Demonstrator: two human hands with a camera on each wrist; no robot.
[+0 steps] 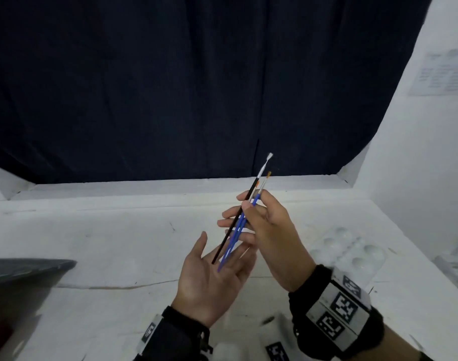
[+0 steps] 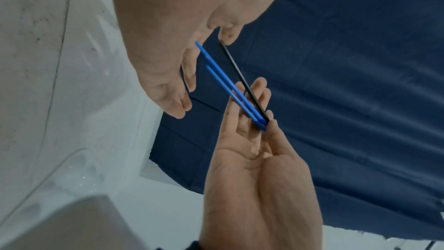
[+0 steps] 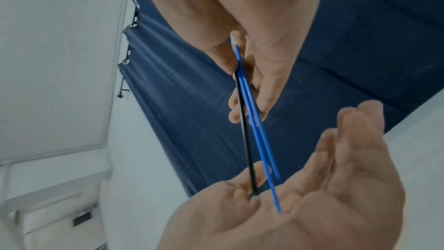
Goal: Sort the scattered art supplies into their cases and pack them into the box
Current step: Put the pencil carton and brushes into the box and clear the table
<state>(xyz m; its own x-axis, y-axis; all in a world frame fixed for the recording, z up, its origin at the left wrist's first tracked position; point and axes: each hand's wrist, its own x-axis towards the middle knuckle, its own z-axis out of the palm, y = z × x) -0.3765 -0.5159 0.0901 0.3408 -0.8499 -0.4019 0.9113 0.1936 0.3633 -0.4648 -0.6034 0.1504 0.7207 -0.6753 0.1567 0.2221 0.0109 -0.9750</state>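
We note right hand fingers pinching brushes upright; left hand flat, handle tips on palm. Risk: loose pinch, brushes probably fan, drop onto tabletop.

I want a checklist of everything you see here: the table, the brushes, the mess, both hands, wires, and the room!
Surface: white scuffed table.
Job's things: three thin paintbrushes, one black-handled, two blue-handled, bristles up; clear plastic paint palette with round wells on the table at right.
Clutter: grey blurred object at left edge, cannot tell what.
Grippers: right hand pinches the brushes; left hand open, palm up, under the handle ends.
Cables: nothing seen.
Surroundings: dark blue curtain, white wall with paper notice.
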